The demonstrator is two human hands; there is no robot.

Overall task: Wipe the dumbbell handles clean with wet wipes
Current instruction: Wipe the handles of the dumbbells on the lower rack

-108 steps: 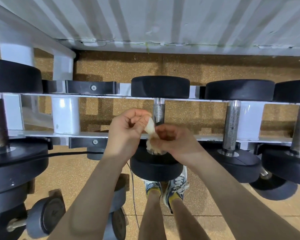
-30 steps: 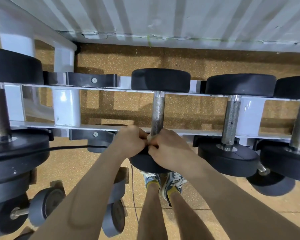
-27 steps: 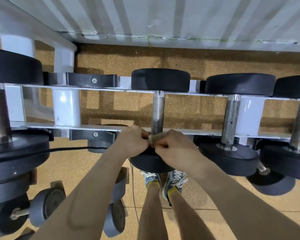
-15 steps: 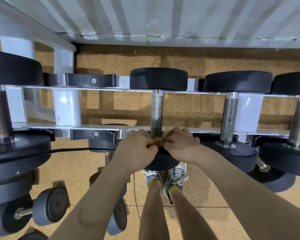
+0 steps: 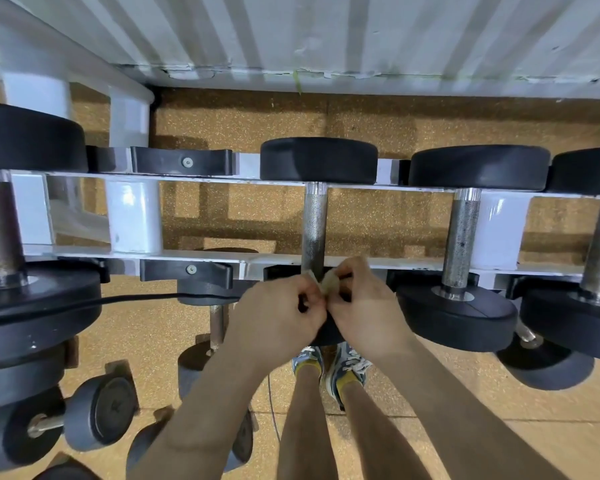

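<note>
Head camera, looking pretty much straight down over a white dumbbell rack [image 5: 187, 253]. The left hand [image 5: 281, 313] and right hand [image 5: 364, 306] are bunched up knuckle to knuckle at the near end of the middle dumbbell's handle [image 5: 314, 230], right where that knurled bar crosses the rack's front rail. Both hands have their fingers curled in and are pinching a small scrunched-up wet wipe [image 5: 326, 282] between them. It's a pale yellowish-white wad, and only a bit of it pokes out above the knuckles, sitting against the bar. I honestly can't tell if it goes all the way round the bar, because the hands cover that part. The dumbbell's far head [image 5: 317, 161] sits on the back rail, and the near head is mostly hidden under the hands. Next slot to the right has another dumbbell with a speckled, pitted handle [image 5: 461, 237], and there's one more at the right edge. On the far left is a big one with a rusty-looking bar [image 5: 0, 233]. Two black saddles [image 5: 182, 162] are bolted on the rails left of the middle dumbbell. A black cable [image 5: 136, 299] runs in from the left toward the hands. Small grey dumbbells [image 5: 49, 424] lie on the cork-coloured floor at lower left, and the person's sneakers [image 5: 347, 365] are directly below the hands.
</note>
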